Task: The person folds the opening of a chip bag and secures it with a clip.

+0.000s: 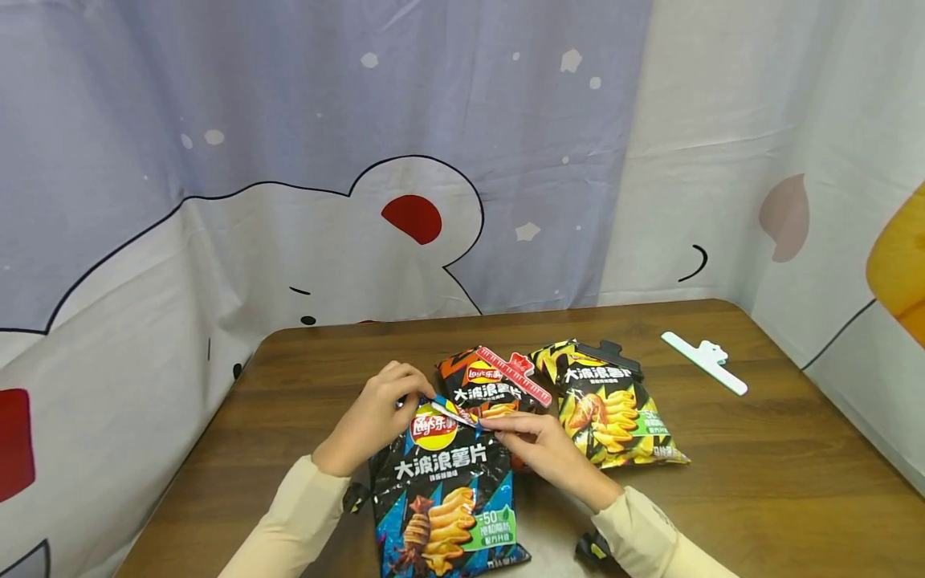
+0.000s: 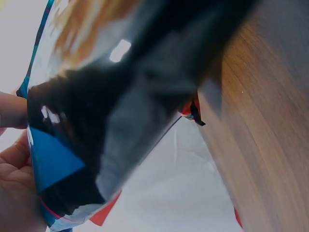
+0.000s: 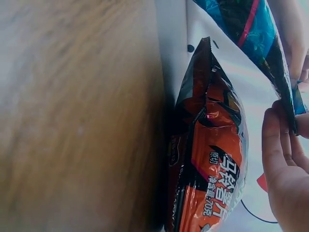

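Observation:
A black-and-blue chip bag [image 1: 433, 490] is in front of me, its top edge folded over in a narrow strip. At the fold's left end, my left hand [image 1: 377, 417] pinches the bag between thumb and fingers. My right hand [image 1: 552, 453] pinches the right end of the fold. In the left wrist view the bag's glossy front [image 2: 125, 96] fills much of the picture, blurred, with fingers [image 2: 17, 188] at its edge. The right wrist view shows my thumb and fingers on both sides of the bag's top edge.
Behind the held bag lies an orange-and-black chip bag [image 1: 480, 392] with a red clip [image 1: 515, 377] across its top. A yellow-and-black chip bag [image 1: 607, 409] to its right carries a black clip [image 1: 610, 357]. Farther right, a pale mint clip [image 1: 704, 363] lies on the wooden table [image 1: 780, 457].

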